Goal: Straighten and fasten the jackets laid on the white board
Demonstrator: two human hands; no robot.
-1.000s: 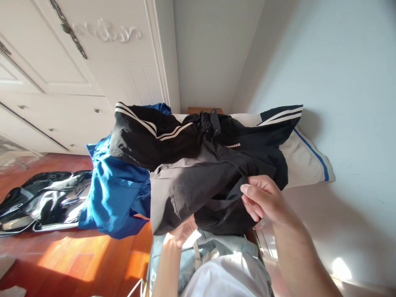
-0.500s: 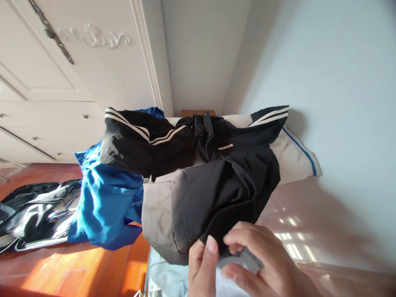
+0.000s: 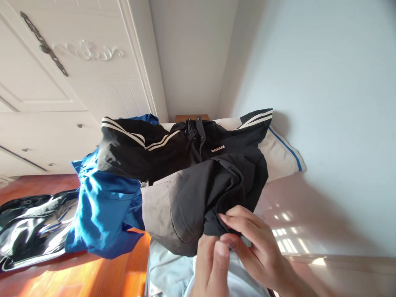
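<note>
A dark grey garment (image 3: 188, 206), sunlit on its left side and with a seam running down it, lies bunched in front of me. My left hand (image 3: 212, 264) is closed at its lower edge, thumb pressed against the fingers. Just to the right, my right hand (image 3: 258, 243) pinches the black folded fabric, its thumb beside the left thumb. Behind lies a black polo shirt (image 3: 167, 156) with white double stripes and white lettering on the chest. A blue garment (image 3: 105, 210) hangs at the left, and a white one with a blue stripe (image 3: 281, 152) pokes out at the right.
An open black bag or case (image 3: 37, 227) with clothes inside rests on the wooden floor (image 3: 123, 268) at left. Pale clothes (image 3: 170, 268) lie below the dark garment. A white cabinet (image 3: 77, 90) stands back left; a pale wall (image 3: 334, 123) closes off the right.
My right hand has moved slightly left and up and now closes on the dark fabric, near the left hand. The fabric edge is gathered between them. The view has shifted slightly.
</note>
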